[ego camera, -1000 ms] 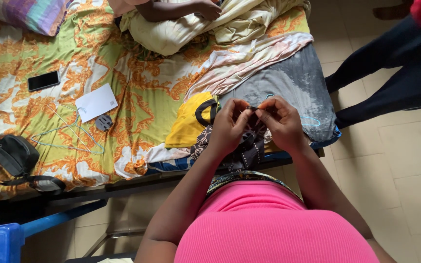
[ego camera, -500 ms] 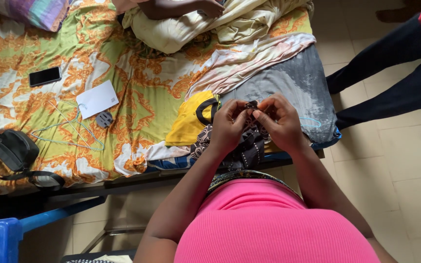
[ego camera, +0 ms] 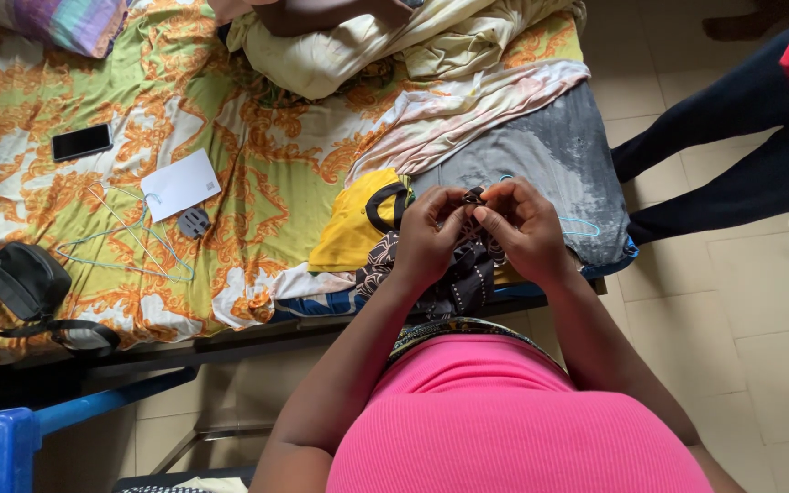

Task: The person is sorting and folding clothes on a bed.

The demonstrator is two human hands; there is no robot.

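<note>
On the bed [ego camera: 257, 155], the phone [ego camera: 82, 141] lies at ten o'clock, the card [ego camera: 181, 184] just beside the wire hanger [ego camera: 125, 239] — the bag [ego camera: 20, 285] at nine o'clock by the near edge. Folded clothes [ego camera: 358, 224] sit at centre, touching the patterned garment [ego camera: 463, 278] — bedding [ego camera: 385, 41] heaped at twelve.

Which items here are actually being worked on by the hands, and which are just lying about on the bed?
In hand: left hand and right hand pinching the dark patterned garment.

Lying about: phone, white card, wire hanger, black bag, yellow garment.
</note>
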